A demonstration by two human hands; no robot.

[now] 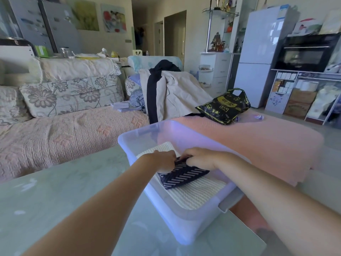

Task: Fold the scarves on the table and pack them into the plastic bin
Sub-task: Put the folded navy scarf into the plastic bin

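A clear plastic bin (pixel 186 226) stands at the table's right edge. A folded white ribbed scarf (pixel 195 194) lies flat on its bottom. On top of that rests a folded navy scarf with white stripes (pixel 181 175). My left hand (pixel 164 161) grips the navy scarf's far left edge with curled fingers. My right hand (pixel 200 158) holds its far right edge, fingers curled over the fold. Both hands are inside the bin.
The glass table (pixel 55 209) lies under my left forearm. Behind the bin is a pink-covered sofa seat (pixel 249 139) with a black plastic bag (pixel 223 108) and a beige coat (pixel 177 95). A long sofa with floral cushions (pixel 70 95) runs along the left.
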